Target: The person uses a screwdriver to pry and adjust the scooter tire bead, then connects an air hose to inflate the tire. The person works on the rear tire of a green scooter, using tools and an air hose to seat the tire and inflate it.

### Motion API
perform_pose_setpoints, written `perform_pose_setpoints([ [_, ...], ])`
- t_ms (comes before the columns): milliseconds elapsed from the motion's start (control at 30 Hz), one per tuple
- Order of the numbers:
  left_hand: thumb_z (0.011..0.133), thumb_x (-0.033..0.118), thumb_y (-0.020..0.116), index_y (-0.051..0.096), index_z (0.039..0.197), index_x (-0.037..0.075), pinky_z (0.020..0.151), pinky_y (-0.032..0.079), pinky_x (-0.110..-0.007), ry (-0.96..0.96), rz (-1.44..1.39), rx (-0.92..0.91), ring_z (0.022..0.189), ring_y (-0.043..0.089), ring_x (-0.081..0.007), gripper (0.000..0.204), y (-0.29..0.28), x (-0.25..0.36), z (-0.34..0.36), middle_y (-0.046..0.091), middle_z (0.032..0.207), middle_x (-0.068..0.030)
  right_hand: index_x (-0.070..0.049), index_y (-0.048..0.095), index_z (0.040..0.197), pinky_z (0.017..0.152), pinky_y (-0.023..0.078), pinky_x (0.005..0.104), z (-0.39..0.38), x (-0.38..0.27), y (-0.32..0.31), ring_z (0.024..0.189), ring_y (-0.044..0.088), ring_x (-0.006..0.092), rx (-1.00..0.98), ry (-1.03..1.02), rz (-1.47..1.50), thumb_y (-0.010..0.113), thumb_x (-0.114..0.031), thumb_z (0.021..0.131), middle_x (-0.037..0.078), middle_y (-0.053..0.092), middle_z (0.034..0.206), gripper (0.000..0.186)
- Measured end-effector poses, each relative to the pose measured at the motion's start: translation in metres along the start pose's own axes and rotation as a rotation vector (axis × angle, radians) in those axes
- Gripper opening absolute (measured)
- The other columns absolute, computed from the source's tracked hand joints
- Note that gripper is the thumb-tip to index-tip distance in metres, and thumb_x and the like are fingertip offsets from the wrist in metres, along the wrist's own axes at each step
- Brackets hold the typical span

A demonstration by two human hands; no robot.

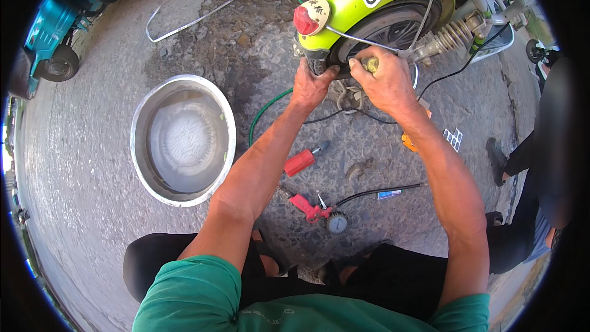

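A lime-green rear fender (347,6) with a red lamp (305,19) arches over a black wheel (390,29) at the top right. My left hand (310,86) grips a black part (317,63) at the fender's lower end, beside the tyre. My right hand (384,86) is closed on a yellowish handle (371,65) against the wheel's lower side; the working end is hidden. Just right of that hand is a spring shock absorber (452,39). Below the hands lie a red-handled tool (300,161) and a red inflator gun with gauge (337,222).
A metal basin (139,141) of water stands left, below a white wire loop (155,37). A green hose (263,110) and black cables cross the pavement. A teal vehicle (46,24) is upper left. Another person's dark-clothed leg (522,172) is at right. An orange tool (409,142) lies near my forearm.
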State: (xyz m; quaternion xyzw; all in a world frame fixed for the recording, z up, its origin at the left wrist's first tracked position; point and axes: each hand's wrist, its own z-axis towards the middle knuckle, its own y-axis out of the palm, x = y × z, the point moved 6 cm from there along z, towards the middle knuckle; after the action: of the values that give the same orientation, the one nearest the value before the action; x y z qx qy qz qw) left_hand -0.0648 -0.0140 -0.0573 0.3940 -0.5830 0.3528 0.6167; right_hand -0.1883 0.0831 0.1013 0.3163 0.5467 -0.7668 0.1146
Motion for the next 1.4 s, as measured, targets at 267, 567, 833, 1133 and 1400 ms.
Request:
perform_pose_setpoints([
  [267,0.088,0.016,0.079,0.054,0.126,0.000,0.096,0.052,-0.036,0.018,-0.111,0.029,0.107,0.065,-0.0184,0.049,0.006,-0.010,0.003,0.069,0.118,-0.0115,-0.002,0.072,0.095,0.078,0.057,0.0432,-0.008,0.007,-0.005,0.084,0.073,0.0383,0.032,0.015,0.076,0.076,-0.029,0.086,0.021,0.073,0.086,0.029],
  [567,0.088,0.017,0.080,0.056,0.122,-0.002,0.093,0.051,-0.035,-0.028,-0.047,-0.010,0.105,0.065,-0.0175,0.045,-0.001,-0.014,-0.002,0.071,0.114,-0.0120,-0.002,0.072,0.097,0.076,0.056,0.0426,-0.006,0.010,-0.009,0.082,0.072,0.0382,-0.038,0.035,0.051,0.075,-0.029,0.086,0.022,0.073,0.086,0.030],
  [833,0.089,0.009,0.077,0.052,0.127,-0.001,0.098,0.050,-0.034,-0.018,0.026,-0.047,0.109,0.063,-0.0168,0.047,-0.002,0.014,-0.012,0.068,0.121,-0.0108,-0.001,0.072,0.098,0.070,0.056,0.0371,-0.015,0.009,-0.012,0.073,0.073,0.0260,0.064,0.064,0.146,0.075,-0.022,0.088,0.016,0.074,0.081,0.023],
  [1133,0.091,0.005,0.074,0.046,0.131,-0.002,0.098,0.050,-0.034,-0.035,-0.201,-0.116,0.113,0.063,-0.0181,0.049,0.005,-0.008,-0.007,0.066,0.124,-0.0121,-0.001,0.071,0.095,0.069,0.056,0.0371,-0.009,0.009,-0.013,0.074,0.074,0.0283,0.033,0.046,0.180,0.076,-0.018,0.087,0.017,0.074,0.082,0.020],
  [1400,0.090,0.008,0.077,0.052,0.131,-0.001,0.099,0.051,-0.035,-0.052,-0.140,-0.118,0.111,0.064,-0.0182,0.049,0.008,-0.008,-0.006,0.068,0.122,-0.0118,-0.002,0.070,0.094,0.073,0.057,0.0415,-0.008,0.004,-0.005,0.078,0.073,0.0353,0.036,-0.051,0.088,0.076,-0.021,0.085,0.020,0.073,0.083,0.022],
])
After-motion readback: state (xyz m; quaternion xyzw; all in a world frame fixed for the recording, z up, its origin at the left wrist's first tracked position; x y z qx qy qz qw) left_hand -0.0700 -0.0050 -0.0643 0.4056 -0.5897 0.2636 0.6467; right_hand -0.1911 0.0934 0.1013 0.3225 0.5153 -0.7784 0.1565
